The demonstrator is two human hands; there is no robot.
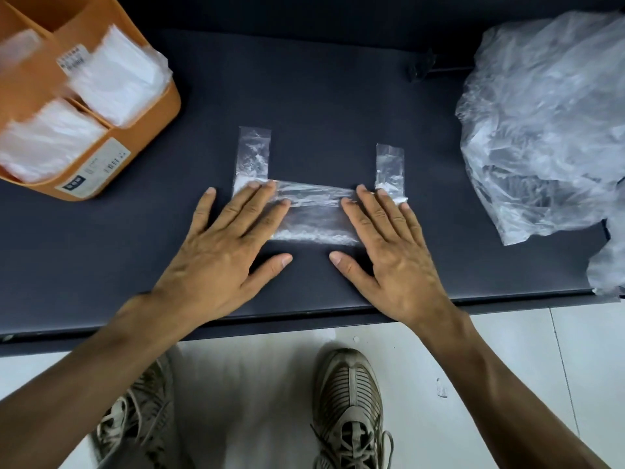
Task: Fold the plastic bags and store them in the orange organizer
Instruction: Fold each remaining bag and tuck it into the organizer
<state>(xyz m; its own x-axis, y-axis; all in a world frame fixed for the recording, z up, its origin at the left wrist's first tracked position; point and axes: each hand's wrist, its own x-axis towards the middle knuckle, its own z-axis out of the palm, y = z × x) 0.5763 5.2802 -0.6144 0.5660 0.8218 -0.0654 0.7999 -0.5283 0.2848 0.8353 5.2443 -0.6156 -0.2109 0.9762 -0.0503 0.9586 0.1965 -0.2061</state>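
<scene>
A clear plastic bag lies folded into a flat strip on the dark table, its two handles pointing away from me. My left hand presses flat on the strip's left end, fingers straight. My right hand presses flat on its right end in the same way. The orange organizer stands at the back left, with folded bags in its compartments.
A loose heap of clear plastic bags fills the right side of the table. A small dark object lies at the back. The table's front edge runs just below my wrists, with white floor and my shoes beneath.
</scene>
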